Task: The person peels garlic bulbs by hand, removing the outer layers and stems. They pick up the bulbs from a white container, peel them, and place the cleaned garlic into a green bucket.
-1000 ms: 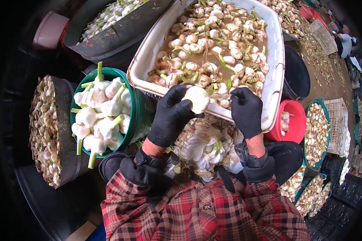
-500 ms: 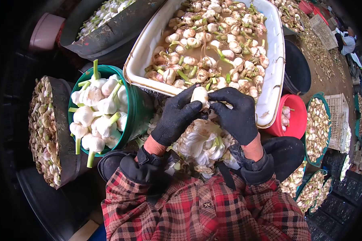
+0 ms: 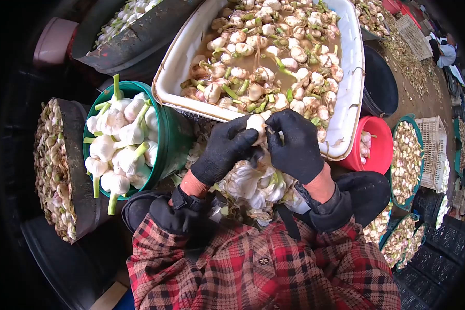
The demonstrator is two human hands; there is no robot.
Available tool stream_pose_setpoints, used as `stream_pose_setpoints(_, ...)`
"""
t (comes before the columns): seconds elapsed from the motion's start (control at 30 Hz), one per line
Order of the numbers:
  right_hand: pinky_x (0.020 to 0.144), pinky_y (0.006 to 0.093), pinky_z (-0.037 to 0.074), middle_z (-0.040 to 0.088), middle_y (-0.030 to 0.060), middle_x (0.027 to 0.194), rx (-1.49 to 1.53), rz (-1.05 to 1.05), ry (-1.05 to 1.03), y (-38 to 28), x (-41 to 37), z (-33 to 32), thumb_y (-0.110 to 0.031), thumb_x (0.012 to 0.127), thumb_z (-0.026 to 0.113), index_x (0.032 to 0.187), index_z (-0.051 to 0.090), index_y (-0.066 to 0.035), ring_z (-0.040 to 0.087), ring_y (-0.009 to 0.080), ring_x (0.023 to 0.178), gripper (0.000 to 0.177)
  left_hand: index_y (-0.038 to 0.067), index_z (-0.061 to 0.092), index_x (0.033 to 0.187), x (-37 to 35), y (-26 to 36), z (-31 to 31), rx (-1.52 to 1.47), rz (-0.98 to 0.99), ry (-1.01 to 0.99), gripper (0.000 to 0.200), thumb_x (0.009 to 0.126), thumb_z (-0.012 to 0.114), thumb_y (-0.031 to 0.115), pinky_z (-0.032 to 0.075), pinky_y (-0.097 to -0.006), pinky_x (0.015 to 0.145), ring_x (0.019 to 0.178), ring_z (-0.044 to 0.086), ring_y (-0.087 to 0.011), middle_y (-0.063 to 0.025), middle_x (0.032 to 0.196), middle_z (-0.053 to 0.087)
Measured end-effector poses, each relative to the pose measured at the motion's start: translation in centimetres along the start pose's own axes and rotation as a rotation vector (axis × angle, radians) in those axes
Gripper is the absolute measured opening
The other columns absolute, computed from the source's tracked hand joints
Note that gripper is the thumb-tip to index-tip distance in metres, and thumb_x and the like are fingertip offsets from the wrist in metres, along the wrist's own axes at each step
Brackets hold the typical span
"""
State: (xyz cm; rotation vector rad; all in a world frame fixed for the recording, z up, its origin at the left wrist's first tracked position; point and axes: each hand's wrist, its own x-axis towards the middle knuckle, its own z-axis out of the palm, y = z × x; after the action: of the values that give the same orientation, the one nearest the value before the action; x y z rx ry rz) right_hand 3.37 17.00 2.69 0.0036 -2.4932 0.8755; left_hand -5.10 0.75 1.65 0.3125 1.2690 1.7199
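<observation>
My left hand (image 3: 223,151), in a black glove, is closed around a pale garlic bulb (image 3: 256,123) in front of the white tub. My right hand (image 3: 296,148), gloved the same way, has its fingers bent and pinched at the bulb's right side; exactly what its fingertips grip is partly hidden. Below both hands lies a heap of papery garlic skins (image 3: 250,183). The white tub (image 3: 352,88) just beyond holds brownish water and many unpeeled garlic bulbs (image 3: 254,92) with short green stems.
On the left stands a green bucket (image 3: 178,139) of clean white garlic bulbs (image 3: 132,133). A dark container (image 3: 82,170) of garlic is beside it. To the right are a red bucket (image 3: 380,147) with a few bulbs, a black bucket (image 3: 385,82) and a pale crate (image 3: 431,150). A person (image 3: 447,54) is farther off.
My right hand has shifted left and slightly down, closer to my left hand, its fingers more curled at the bulb. The bulb stays in my left hand. The view has shifted slightly.
</observation>
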Motion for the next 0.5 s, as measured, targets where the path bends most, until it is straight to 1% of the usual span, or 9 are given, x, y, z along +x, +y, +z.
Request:
stream_pose_setpoints(0.03,0.064,0.0444,0.047,0.059,0.0148,0.077,0.000,0.002,-0.001,0.1,-0.1,0.0,-0.002,0.074,0.061,0.088,0.056,-0.002,0.059,0.0353,0.073,0.015,-0.003,0.052,0.126,0.0,0.5,-0.2,0.147,-0.090,-0.037,0.046,0.090,0.062,0.025,0.054,-0.0273,0.065,0.074,0.064,-0.0142,-0.0073,0.092,0.064)
stream_pose_setpoints(0.17,0.063,0.0443,0.047,0.058,0.0158,0.075,0.086,0.047,-0.045,0.1,-0.5,0.0,0.000,0.074,0.059,0.088,0.054,-0.002,0.059,0.0371,0.071,0.016,-0.003,0.056,0.121,0.1,0.8,0.4,0.364,-0.038,0.008,0.043,0.086,0.066,0.020,0.049,-0.0223,0.055,0.059,0.058,-0.0091,-0.0044,0.081,0.064)
stream_pose_setpoints(0.23,0.062,0.0438,0.047,0.057,0.0160,0.074,0.110,0.058,-0.031,0.3,-0.7,0.2,0.001,0.073,0.058,0.087,0.054,-0.002,0.059,0.0382,0.070,0.015,-0.004,0.060,0.116,0.2,0.5,0.3,0.505,0.106,0.019,0.045,0.077,0.070,0.016,0.051,-0.0251,0.075,0.082,0.060,-0.0078,-0.0054,0.088,0.066)
stream_pose_setpoints(0.27,0.061,0.0417,0.047,0.058,0.0166,0.073,0.164,0.130,-0.023,0.7,-0.9,0.4,0.002,0.074,0.058,0.086,0.055,-0.002,0.059,0.0376,0.067,0.013,-0.004,0.060,0.116,0.1,0.2,0.3,0.505,0.105,0.019,0.045,0.077,0.070,0.016,0.051,-0.0251,0.075,0.082,0.060,-0.0078,-0.0054,0.088,0.066)
stream_pose_setpoints(0.33,0.059,0.0396,0.048,0.058,0.0171,0.072,0.218,0.203,-0.012,0.9,-0.9,0.4,0.002,0.075,0.058,0.085,0.055,-0.001,0.059,0.0371,0.065,0.011,-0.004,0.059,0.117,-0.2,-0.5,0.2,0.643,0.351,0.033,0.051,0.071,0.070,0.015,0.051,-0.0278,0.077,0.084,0.059,-0.0085,-0.0069,0.091,0.067)
stream_pose_setpoints(0.37,0.059,0.0368,0.048,0.059,0.0162,0.072,0.250,0.283,-0.028,0.8,-0.7,0.1,0.001,0.076,0.060,0.085,0.056,-0.001,0.060,0.0330,0.064,0.010,-0.004,0.052,0.128,-0.3,0.1,-0.1,0.602,0.276,-0.056,0.061,0.071,0.070,0.009,0.048,-0.0293,0.087,0.097,0.055,-0.0107,-0.0063,0.109,0.062)
stream_pose_setpoints(0.4,0.059,0.0340,0.048,0.060,0.0154,0.072,0.281,0.363,-0.044,0.7,-0.7,-0.1,0.000,0.077,0.061,0.085,0.057,0.000,0.061,0.0289,0.062,0.009,-0.004,0.052,0.128,-0.2,-0.1,-0.2,0.601,0.276,-0.057,0.061,0.071,0.070,0.009,0.048,-0.0293,0.087,0.097,0.055,-0.0107,-0.0063,0.109,0.062)
stream_pose_setpoints(0.43,0.061,0.0313,0.048,0.063,0.0131,0.076,0.402,0.401,-0.022,1.1,-1.0,0.0,-0.002,0.079,0.065,0.089,0.059,0.001,0.062,0.0199,0.064,0.012,-0.004,0.051,0.129,0.0,-0.3,-0.4,0.577,0.263,-0.041,0.062,0.071,0.069,0.008,0.049,-0.0290,0.086,0.097,0.056,-0.0108,-0.0069,0.112,0.060)
stream_pose_setpoints(0.5,0.062,0.0310,0.049,0.064,0.0119,0.076,0.493,0.417,-0.013,0.7,-0.8,-0.3,-0.002,0.079,0.065,0.090,0.060,0.001,0.062,0.0183,0.065,0.012,-0.005,0.048,0.131,0.2,-0.6,-0.3,0.509,0.207,-0.013,0.062,0.074,0.069,0.008,0.049,-0.0292,0.084,0.095,0.057,-0.0136,-0.0067,0.111,0.059)
